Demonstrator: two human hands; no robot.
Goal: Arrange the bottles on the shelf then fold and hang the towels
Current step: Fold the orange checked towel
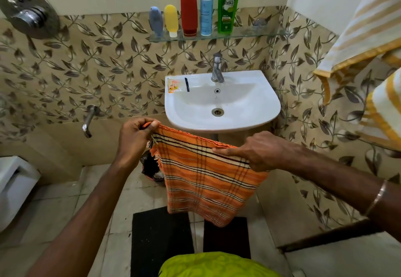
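An orange towel (pixel 208 181) with dark and cream stripes hangs folded in front of the sink. My left hand (pixel 135 137) pinches its upper left corner. My right hand (pixel 258 150) grips the upper right edge, with the index finger lying along the top fold. On the glass shelf (pixel 249 32) above stand several bottles in a row: a grey-blue tube (pixel 156 21), a yellow tube (pixel 171 20), a red bottle (pixel 188 7), a white-and-blue spray bottle (pixel 206 8) and a green bottle (pixel 229 3). A white towel with yellow stripes (pixel 364 29) hangs at the upper right.
The white sink (pixel 249 107) with its tap (pixel 217 68) is fixed to the leaf-patterned wall; a sachet (pixel 173 85) lies on its rim. A wall spout (pixel 89 120) and shower control (pixel 28 12) are at left. A toilet (pixel 13 185) is at far left, dark mats (pixel 160 239) below.
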